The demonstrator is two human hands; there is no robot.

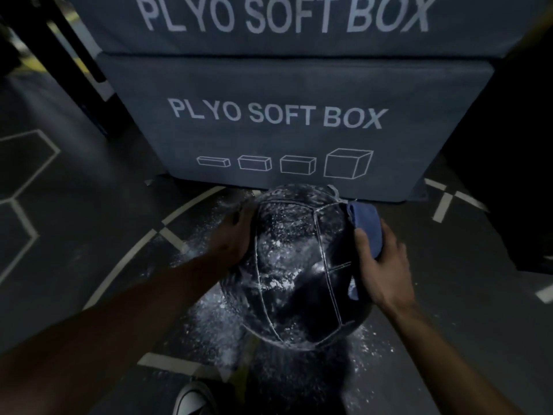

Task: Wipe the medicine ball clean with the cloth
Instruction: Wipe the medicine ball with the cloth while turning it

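The person's right hand (380, 265) is pressing a folded blue cloth (367, 229) against the right side of the medicine ball (299, 265), the grip closed on the cloth with the thumb lying over its near edge and the fingers wrapping behind it. A corner of the cloth is hanging out below the palm. The left hand (232, 238) is lying flat against the ball's left side, fingers spread and relaxed, steadying it rather than clutching anything.

The ball is black with pale seams and is sitting on the dark floor (89, 235), just in front of the lower plyo soft box (284, 121). White powder (275, 259) is clinging in patches across the ball's top and is scattering over the floor around it, thickest to the left and near side.

A second plyo soft box (284, 19) is stacked on the first, its top cut off by the frame. Pale painted lines (134, 250) are curving across the floor. The toe of a sneaker (194, 399) is showing at the bottom edge. The right-hand fingertips are hidden behind the cloth, and the far-left background is too dark to make out.
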